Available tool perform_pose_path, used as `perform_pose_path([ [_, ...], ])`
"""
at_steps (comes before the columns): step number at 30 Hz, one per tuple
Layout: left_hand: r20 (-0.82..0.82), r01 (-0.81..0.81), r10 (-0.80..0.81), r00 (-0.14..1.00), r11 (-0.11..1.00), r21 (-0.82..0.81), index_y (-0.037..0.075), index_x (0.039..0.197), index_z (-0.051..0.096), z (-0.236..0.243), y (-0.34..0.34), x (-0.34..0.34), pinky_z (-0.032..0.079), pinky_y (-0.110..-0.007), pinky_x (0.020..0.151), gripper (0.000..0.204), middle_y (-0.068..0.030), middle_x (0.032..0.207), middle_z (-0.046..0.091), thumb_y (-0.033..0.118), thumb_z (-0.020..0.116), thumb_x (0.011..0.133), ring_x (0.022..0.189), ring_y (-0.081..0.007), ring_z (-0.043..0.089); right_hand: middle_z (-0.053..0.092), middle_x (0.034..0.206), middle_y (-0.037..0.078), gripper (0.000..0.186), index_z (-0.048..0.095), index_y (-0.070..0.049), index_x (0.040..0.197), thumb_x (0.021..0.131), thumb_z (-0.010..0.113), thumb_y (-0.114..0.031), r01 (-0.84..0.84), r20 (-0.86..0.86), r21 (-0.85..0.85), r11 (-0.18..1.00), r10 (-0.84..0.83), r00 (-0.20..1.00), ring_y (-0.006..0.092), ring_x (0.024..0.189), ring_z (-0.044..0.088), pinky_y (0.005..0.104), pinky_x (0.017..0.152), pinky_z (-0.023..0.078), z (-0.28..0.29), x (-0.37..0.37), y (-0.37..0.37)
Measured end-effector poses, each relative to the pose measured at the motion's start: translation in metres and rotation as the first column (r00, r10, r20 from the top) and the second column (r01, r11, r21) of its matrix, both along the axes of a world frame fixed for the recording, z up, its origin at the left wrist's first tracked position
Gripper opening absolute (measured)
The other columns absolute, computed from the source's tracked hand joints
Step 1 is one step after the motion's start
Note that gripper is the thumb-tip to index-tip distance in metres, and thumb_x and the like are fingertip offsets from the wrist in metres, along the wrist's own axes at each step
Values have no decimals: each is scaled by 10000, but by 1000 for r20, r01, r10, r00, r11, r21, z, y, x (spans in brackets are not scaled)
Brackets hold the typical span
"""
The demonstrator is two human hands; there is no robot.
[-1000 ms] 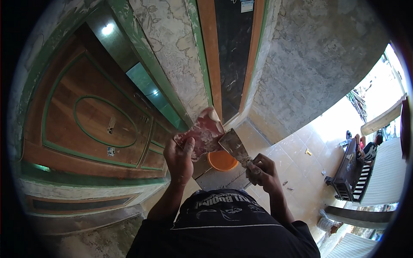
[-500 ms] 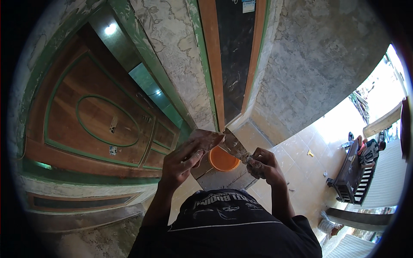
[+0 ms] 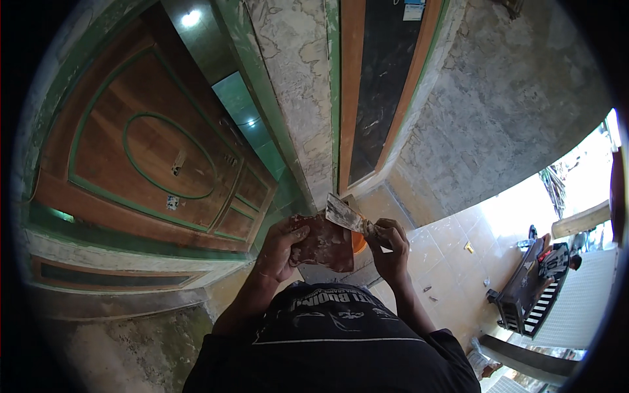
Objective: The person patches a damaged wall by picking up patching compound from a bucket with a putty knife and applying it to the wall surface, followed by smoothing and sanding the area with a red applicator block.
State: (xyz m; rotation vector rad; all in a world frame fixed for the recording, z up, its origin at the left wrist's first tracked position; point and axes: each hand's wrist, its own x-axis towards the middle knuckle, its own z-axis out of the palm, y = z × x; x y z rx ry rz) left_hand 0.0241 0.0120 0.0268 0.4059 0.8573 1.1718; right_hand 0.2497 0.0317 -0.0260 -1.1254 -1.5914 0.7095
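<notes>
My left hand [image 3: 280, 247] grips a reddish-brown flat board [image 3: 324, 247] by its left edge, thumb on top. Whitish smears of paste mark the board's face. In my right hand [image 3: 389, 243] is a putty knife [image 3: 344, 213], its fingers closed round the crusted handle. The wide blade points up and left, over the board's upper right corner; whether it touches the board I cannot tell. Beneath the tools an orange bucket [image 3: 358, 242] shows only in part, mostly hidden by the board.
A brown door [image 3: 98, 154] with green trim stands ajar at left. Ahead are a patchy plastered wall strip [image 3: 298, 85] and a narrow dark panel [image 3: 383, 85] framed in wood. At right, a person [image 3: 555, 265] is on a dark bench [image 3: 524, 288] on the tiled floor [image 3: 452, 245].
The board has turned from tilted to showing its broad face, covering more of the bucket. The putty knife has moved left over it. My view has shifted slightly left.
</notes>
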Motion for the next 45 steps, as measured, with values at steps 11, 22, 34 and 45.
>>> perform_pose_path([
  [11, 3, -56, 56, 998, 996, 71, -7, 1061, 544, -1, -3, -46, 524, -249, 518, 220, -100, 847, 630, 109, 527, 875, 623, -146, 628, 607, 888, 82, 178, 589, -56, 826, 691, 704, -35, -38, 347, 288, 957, -67, 936, 266, 832, 580, 362, 729, 410, -17, 29, 17],
  [22, 120, -434, 425, 897, 798, 419, 28, 1095, 540, 153, -26, -138, 503, -343, 832, 240, -120, 1062, 615, 130, 535, 878, 955, -201, 613, 549, 884, 49, 228, 529, -78, 1058, 854, 599, -153, -83, 117, 141, 987, 67, 991, 188, 654, 517, 270, 609, 448, -67, -6, 11],
  [34, -158, -296, 813, 560, 375, 878, -21, 1097, 533, 346, 21, -165, 486, -301, 804, 275, -97, 1079, 593, 90, 558, 847, 942, -173, 588, 535, 917, 38, 250, 516, -41, 1061, 823, 575, 8, -306, -234, -117, 945, 273, 933, 146, 773, 505, 263, 713, 416, -114, -33, 51],
  [45, 485, 630, 731, -481, -96, 770, 11, 1158, 578, 474, 126, -166, 485, -299, 813, 335, -161, 1057, 636, 69, 576, 829, 909, -199, 637, 529, 887, 23, 240, 530, -33, 1011, 794, 600, 41, -332, -549, -207, 920, 172, 818, 105, 795, 485, 230, 731, 390, -114, -46, 61],
])
